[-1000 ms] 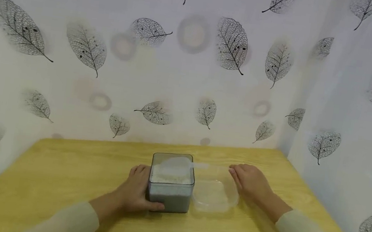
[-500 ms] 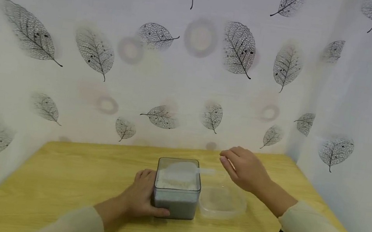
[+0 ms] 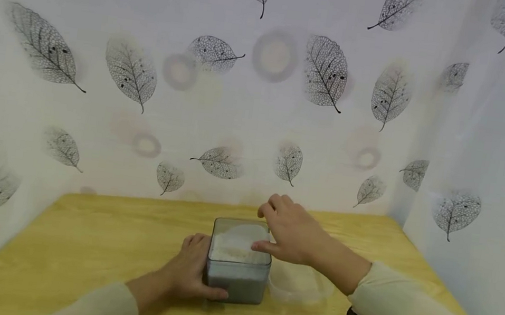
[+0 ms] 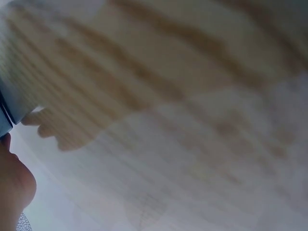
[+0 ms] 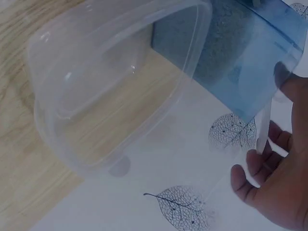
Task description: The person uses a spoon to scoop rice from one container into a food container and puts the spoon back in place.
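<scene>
A square see-through grey-blue canister [image 3: 237, 285], partly filled with pale grainy contents, stands on the table. My left hand [image 3: 189, 272] grips its left side, thumb across the front and fingers toward the back. Inside the canister lies a white scoop [image 3: 238, 234] on top of the contents. My right hand [image 3: 297, 232] is over the canister's right rim, thumb and fingers spread apart. In the right wrist view the scoop's white handle [image 5: 263, 126] juts out between thumb and fingers. A clear plastic tub [image 3: 298, 286] sits just right of the canister, partly under my right forearm.
The wood-grain table [image 3: 128, 226] runs back to a wall covering [image 3: 258, 110] with printed leaves. Another wall side [image 3: 496, 158] closes off the right. The left wrist view shows mostly blurred table and wall.
My right hand has risen from beside the clear tub and moved left to the canister's rim and the scoop's handle. My left hand keeps its grip. The head view has shifted slightly.
</scene>
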`<state>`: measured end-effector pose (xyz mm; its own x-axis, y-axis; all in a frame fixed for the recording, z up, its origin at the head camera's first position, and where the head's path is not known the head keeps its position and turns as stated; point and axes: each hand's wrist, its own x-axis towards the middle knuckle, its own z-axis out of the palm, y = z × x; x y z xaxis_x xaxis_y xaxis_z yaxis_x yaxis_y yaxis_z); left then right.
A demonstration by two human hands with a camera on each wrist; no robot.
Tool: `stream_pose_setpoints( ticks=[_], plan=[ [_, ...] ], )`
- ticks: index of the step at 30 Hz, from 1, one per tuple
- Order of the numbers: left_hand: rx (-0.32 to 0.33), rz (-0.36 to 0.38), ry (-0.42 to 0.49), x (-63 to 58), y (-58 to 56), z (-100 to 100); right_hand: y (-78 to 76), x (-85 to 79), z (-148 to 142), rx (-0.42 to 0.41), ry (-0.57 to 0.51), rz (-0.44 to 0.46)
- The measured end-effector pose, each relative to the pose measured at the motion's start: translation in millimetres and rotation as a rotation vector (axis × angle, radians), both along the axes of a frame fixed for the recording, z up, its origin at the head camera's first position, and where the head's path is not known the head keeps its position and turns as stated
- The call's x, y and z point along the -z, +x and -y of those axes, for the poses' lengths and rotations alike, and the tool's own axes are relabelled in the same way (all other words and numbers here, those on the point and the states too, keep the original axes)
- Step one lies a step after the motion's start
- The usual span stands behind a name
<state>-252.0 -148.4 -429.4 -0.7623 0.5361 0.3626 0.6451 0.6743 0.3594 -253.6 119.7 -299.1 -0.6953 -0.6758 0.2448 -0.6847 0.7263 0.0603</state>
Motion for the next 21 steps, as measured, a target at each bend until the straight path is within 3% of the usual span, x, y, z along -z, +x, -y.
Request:
stream_pose_setpoints(
  ticks=[5, 7, 12, 18, 21],
  plan=[
    [0.004, 0.037, 0.017, 2.2, -1.0, 1.3, 1.2, 12.5, 6.6, 0.100, -0.051, 0.216],
    [0.003, 0.053, 0.013, 2.6, -1.7, 0.8, 1.6, 13.9, 6.6, 0.105, -0.075, 0.242],
    [-0.005, 0.045, 0.021, 2.0, -1.9, 0.1, 4.2, 10.6, 6.4, 0.057, -0.024, 0.137],
    [0.006, 0.029, 0.006, 4.3, -0.3, 0.9, 8.3, 9.0, 10.9, 0.074, 0.049, 0.112],
    [-0.004, 0.039, 0.016, 5.6, 0.3, -0.4, 8.9, 8.5, 12.0, 0.062, 0.061, 0.037]
  ],
)
